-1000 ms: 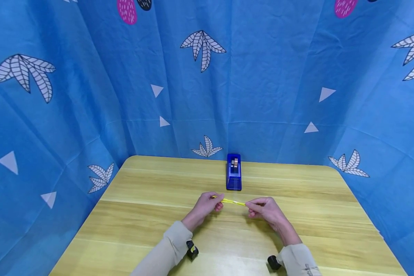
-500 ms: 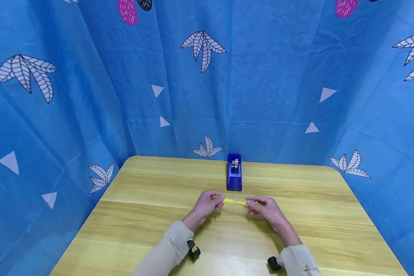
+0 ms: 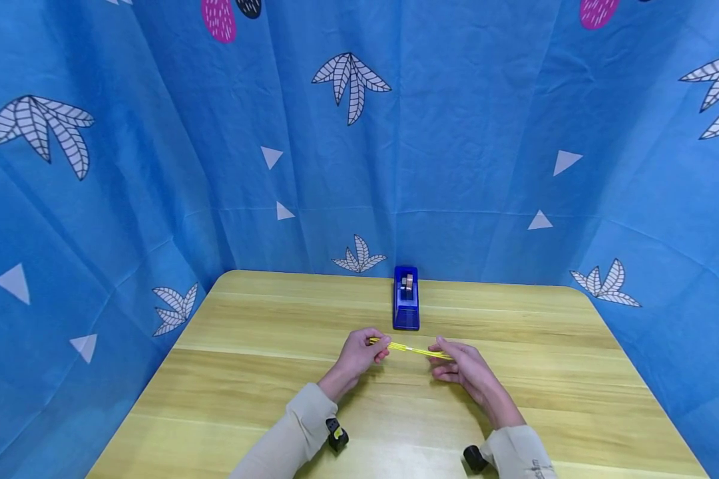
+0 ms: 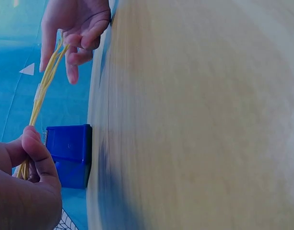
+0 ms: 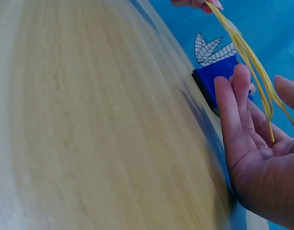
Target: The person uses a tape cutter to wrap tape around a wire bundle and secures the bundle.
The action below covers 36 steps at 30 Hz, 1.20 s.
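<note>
My left hand point(image 3: 358, 351) pinches one end of a bundle of thin yellow cords point(image 3: 425, 351) between thumb and fingers. Clear tape point(image 4: 38, 92) is wrapped around the bundle near its middle. The bundle stretches above the table toward my right hand point(image 3: 464, 366). That hand has its thumb lifted away and its fingers loosely extended. In the right wrist view, the free cord ends point(image 5: 271, 129) hang in the gap between thumb and fingers. A blue tape dispenser point(image 3: 406, 314) stands on the table just beyond both hands.
The wood-grain table point(image 3: 228, 372) reaches back to a blue patterned curtain point(image 3: 467, 133), which also hangs along both sides. A small black camera point(image 3: 337, 436) sits on the left wrist and another black device point(image 3: 475, 459) on the right.
The right hand has loosened from pinching the cords, its thumb and fingers now spread. More of the bundle's right end shows. The left hand keeps its pinch in nearly the same place.
</note>
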### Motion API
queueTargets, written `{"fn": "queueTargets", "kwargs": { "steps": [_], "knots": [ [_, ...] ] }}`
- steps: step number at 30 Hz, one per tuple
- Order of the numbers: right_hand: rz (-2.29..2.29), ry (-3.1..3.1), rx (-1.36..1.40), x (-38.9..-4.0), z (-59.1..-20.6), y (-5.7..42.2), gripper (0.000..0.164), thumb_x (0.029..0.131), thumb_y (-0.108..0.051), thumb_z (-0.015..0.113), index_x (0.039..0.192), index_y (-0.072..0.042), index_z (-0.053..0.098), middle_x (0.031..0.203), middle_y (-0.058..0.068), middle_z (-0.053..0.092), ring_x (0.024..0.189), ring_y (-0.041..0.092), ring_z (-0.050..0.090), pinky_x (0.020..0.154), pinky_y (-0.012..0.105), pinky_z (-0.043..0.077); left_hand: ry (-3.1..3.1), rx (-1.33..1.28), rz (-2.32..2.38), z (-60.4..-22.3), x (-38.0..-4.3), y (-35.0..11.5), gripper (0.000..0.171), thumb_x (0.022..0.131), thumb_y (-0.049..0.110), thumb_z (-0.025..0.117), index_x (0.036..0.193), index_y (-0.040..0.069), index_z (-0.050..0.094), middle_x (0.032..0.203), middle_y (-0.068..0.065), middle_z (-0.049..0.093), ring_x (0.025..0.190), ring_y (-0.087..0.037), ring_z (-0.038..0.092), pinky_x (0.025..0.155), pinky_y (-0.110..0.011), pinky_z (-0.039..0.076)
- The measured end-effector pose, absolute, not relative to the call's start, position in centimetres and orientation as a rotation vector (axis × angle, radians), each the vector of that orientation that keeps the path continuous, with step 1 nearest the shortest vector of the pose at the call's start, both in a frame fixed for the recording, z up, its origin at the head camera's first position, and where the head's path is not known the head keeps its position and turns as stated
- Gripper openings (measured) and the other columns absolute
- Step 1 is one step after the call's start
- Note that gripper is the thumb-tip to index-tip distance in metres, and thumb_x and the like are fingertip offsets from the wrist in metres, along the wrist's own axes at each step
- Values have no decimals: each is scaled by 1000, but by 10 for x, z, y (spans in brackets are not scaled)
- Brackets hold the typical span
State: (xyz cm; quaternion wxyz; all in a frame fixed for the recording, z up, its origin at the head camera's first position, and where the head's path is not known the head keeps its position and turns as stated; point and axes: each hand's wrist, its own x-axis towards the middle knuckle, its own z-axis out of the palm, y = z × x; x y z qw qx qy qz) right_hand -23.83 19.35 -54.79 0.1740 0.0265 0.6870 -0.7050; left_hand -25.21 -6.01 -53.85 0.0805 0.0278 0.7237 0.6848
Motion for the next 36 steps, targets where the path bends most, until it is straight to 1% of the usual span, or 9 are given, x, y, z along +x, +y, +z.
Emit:
{"fn": "queueTargets", "kwargs": {
  "steps": [2, 4, 11, 13, 16, 23, 27, 33, 36],
  "knots": [
    [-1982, 1938, 53, -238, -547, 194, 70, 106, -49, 55, 140, 11, 52, 106, 11, 71, 80, 15, 70, 79, 30, 63, 2165, 89, 2049, -539, -252, -60, 14, 99, 8, 68, 102, -5, 72, 71, 0, 68, 63, -8, 59, 59, -18, 51],
    [-1972, 1930, 37, -239, -547, 194, 64, 105, -47, 57, 136, 10, 54, 98, 8, 70, 76, 13, 69, 77, 29, 63, 2165, 90, 2047, -539, -252, -60, 14, 99, 9, 69, 102, -4, 72, 72, 0, 69, 63, -9, 60, 59, -19, 52],
    [-1965, 1920, -37, -240, -548, 194, 26, 102, -26, 67, 106, -1, 70, 79, -3, 67, 66, 7, 61, 71, 26, 62, 2185, 81, 2028, -539, -251, -62, 13, 99, 10, 69, 103, -2, 72, 76, -4, 71, 66, -10, 62, 62, -20, 55],
    [-1989, 1909, -49, -240, -548, 195, 19, 102, -21, 67, 103, -2, 72, 77, -4, 66, 66, 5, 61, 72, 26, 62, 2180, 78, 2026, -539, -251, -61, 14, 99, 10, 69, 103, -3, 72, 77, -5, 72, 67, -11, 62, 63, -20, 55],
    [-2021, 1926, -48, -241, -547, 195, 15, 101, -14, 67, 103, -1, 75, 77, -2, 67, 68, 6, 63, 74, 26, 63, 2186, 72, 2013, -538, -251, -61, 15, 99, 12, 69, 105, -2, 71, 80, -7, 72, 69, -11, 63, 65, -22, 57],
    [-2037, 2064, -3, -243, -545, 191, 18, 98, -6, 70, 109, 8, 74, 79, 5, 72, 71, 12, 71, 72, 25, 64, 2199, 32, 1987, -540, -253, -61, 23, 100, 23, 70, 105, 1, 69, 83, -5, 71, 72, -12, 64, 67, -24, 58],
    [-2031, 2122, 19, -243, -544, 188, 20, 98, -7, 71, 110, 9, 74, 81, 8, 74, 71, 13, 72, 72, 26, 64, 2194, 58, 1978, -540, -256, -63, 24, 99, 25, 71, 103, 2, 71, 82, -4, 71, 71, -11, 63, 66, -23, 58],
    [-2014, 2164, 34, -242, -544, 185, 21, 98, -9, 72, 110, 7, 75, 85, 11, 75, 72, 14, 73, 74, 27, 64, 2191, 78, 2005, -541, -259, -63, 15, 98, 16, 72, 101, 1, 72, 81, -4, 72, 69, -10, 63, 65, -21, 55],
    [-2013, 2173, 49, -242, -545, 184, 30, 99, -15, 72, 117, 9, 72, 93, 15, 76, 76, 17, 74, 77, 30, 65, 2212, 67, 2024, -541, -259, -62, 13, 96, 12, 73, 101, 0, 72, 81, -6, 73, 68, -10, 63, 65, -21, 56]
  ]
}}
